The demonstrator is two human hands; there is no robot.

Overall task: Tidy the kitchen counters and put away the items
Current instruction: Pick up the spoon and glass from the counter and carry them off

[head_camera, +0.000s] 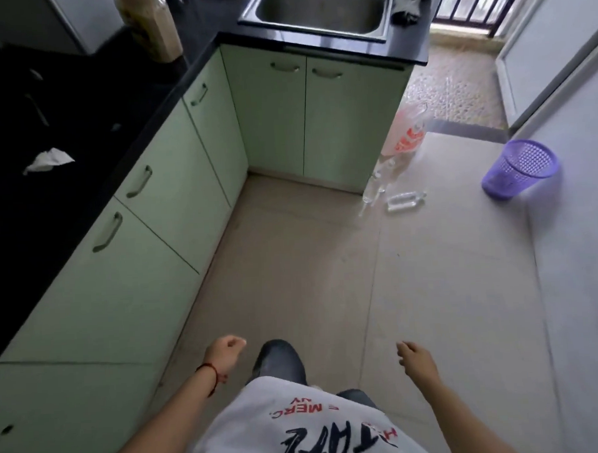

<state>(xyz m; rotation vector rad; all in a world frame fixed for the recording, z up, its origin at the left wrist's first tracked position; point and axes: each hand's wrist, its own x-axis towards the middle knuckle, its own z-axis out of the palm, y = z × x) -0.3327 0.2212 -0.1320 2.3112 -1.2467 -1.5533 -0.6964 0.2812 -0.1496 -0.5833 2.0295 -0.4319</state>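
A black L-shaped counter runs along the left and across the back. On it lie a crumpled white tissue, a thin utensil and a brown plastic bag. A dark cloth sits right of the steel sink. My left hand hangs low over the floor, fingers curled, holding nothing. My right hand also hangs low, loosely curled and empty. Both are far from the counter.
Pale green cabinet doors stand under the counter. A clear plastic bag with red print and clear bottles lie on the tiled floor by the cabinet corner. A purple mesh bin stands at right near the wall.
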